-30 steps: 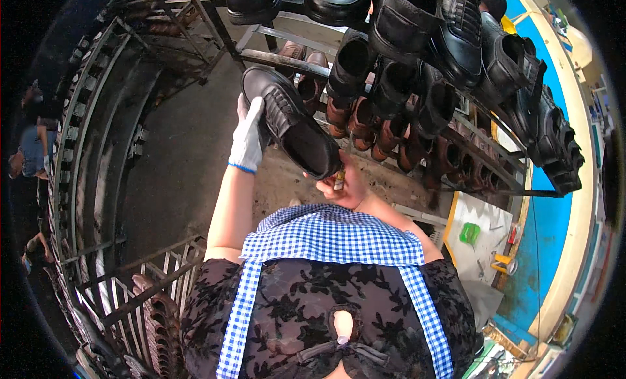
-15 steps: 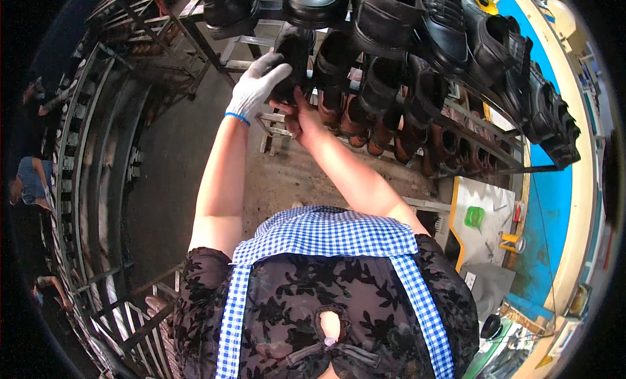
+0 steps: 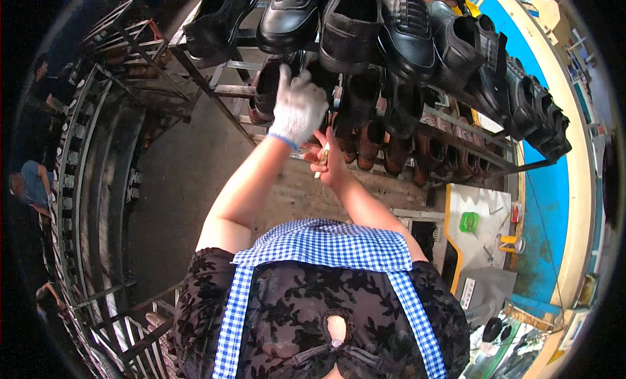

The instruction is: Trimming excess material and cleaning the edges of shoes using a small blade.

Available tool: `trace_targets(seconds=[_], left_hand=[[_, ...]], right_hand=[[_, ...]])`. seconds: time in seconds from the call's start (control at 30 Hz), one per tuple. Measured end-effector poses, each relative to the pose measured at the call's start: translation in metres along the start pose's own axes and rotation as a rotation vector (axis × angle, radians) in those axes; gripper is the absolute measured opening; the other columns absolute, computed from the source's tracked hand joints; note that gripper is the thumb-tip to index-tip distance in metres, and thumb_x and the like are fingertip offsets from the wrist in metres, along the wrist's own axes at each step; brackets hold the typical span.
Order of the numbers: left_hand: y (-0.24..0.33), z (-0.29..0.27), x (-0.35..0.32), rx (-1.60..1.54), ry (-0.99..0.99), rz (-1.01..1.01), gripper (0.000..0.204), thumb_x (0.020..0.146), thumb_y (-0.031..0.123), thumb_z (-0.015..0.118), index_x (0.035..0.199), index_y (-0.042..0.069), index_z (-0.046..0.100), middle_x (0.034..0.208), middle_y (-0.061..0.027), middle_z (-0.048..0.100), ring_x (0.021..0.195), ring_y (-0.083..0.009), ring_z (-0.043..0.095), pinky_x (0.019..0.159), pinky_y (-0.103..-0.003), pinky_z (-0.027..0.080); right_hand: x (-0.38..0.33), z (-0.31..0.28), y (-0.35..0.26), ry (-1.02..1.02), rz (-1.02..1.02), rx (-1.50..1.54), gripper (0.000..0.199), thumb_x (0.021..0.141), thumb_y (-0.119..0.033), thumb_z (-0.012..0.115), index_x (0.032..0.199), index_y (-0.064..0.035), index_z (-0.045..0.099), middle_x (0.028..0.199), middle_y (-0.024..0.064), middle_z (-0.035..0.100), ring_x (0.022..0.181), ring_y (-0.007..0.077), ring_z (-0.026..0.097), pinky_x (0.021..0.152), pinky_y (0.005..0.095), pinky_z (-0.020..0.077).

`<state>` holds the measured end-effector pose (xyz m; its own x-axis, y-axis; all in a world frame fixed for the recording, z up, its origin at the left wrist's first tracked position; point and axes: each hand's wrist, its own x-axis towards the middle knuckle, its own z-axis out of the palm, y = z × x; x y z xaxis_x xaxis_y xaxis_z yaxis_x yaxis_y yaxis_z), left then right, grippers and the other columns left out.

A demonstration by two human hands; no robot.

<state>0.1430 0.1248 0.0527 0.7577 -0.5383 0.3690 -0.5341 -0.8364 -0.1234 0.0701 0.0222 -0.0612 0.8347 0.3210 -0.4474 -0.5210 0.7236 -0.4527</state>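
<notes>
My left hand, in a white knit glove with a blue cuff, reaches to the black shoes on the rack's second tier. Its index finger points up and the other fingers are loosely bent, with nothing seen in them. Just left of it stands a black shoe; behind its fingers another black shoe is partly covered. Bare, my right hand is below and right of the glove, palm partly turned up. It holds a thin, pale, pen-like stick whose exact kind I cannot make out.
The metal rack carries black shoes on its top tier and brown shoes lower down. A white worktable with a green item stands at the right. More metal racking lines the left, where other people are.
My left hand has left the end shoe and moved right, to the neighbouring shoe. My right hand has drawn back down and right, showing the thin stick. The rack has shifted slightly in view.
</notes>
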Motion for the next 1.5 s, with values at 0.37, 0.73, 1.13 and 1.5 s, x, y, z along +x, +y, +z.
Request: trace_targets(seconds=[0.37, 0.73, 1.13, 1.5], left_hand=[[0.025, -0.041, -0.132, -1.403, 0.363, -0.672, 0.057, 0.083, 0.016, 0.074, 0.132, 0.001, 0.049, 0.128, -0.0151, 0.056, 0.122, -0.0241, 0.051, 0.106, -0.036, 0.039], [0.023, -0.065, -0.126, -1.831, 0.268, -0.808, 0.070, 0.076, 0.012, 0.081, 0.135, 0.003, 0.046, 0.129, -0.0088, 0.055, 0.120, -0.0192, 0.053, 0.105, -0.034, 0.041], [0.012, -0.037, -0.116, -1.383, 0.188, -0.783, 0.082, 0.082, 0.035, 0.076, 0.145, 0.004, 0.034, 0.135, -0.0158, 0.052, 0.124, -0.0241, 0.051, 0.106, -0.036, 0.039], [-0.005, 0.008, -0.057, -0.342, 0.396, -0.139, 0.062, 0.072, 0.033, 0.077, 0.125, 0.009, 0.057, 0.133, -0.0163, 0.052, 0.125, -0.0392, 0.044, 0.108, -0.052, 0.031]], right_hand=[[-0.065, -0.123, 0.036, -0.476, 0.146, -0.271, 0.062, 0.091, -0.055, 0.056, 0.138, -0.0144, 0.048, 0.124, 0.0097, 0.059, 0.079, 0.0137, 0.062, 0.059, 0.0240, 0.0504], [-0.107, -0.112, 0.023, 0.031, 0.395, -0.119, 0.057, 0.093, -0.043, 0.060, 0.139, -0.0149, 0.046, 0.134, 0.0102, 0.054, 0.110, 0.0246, 0.059, 0.090, 0.0355, 0.0503], [-0.119, -0.096, 0.011, 0.165, 0.213, -0.289, 0.059, 0.091, -0.045, 0.062, 0.140, -0.0159, 0.046, 0.136, 0.0083, 0.053, 0.120, 0.0279, 0.055, 0.099, 0.0403, 0.0472], [0.025, 0.021, 0.007, -0.158, 0.007, 0.178, 0.058, 0.088, -0.066, 0.052, 0.118, -0.0171, 0.059, 0.087, -0.0018, 0.064, 0.066, 0.0073, 0.056, 0.050, 0.0216, 0.0385]])
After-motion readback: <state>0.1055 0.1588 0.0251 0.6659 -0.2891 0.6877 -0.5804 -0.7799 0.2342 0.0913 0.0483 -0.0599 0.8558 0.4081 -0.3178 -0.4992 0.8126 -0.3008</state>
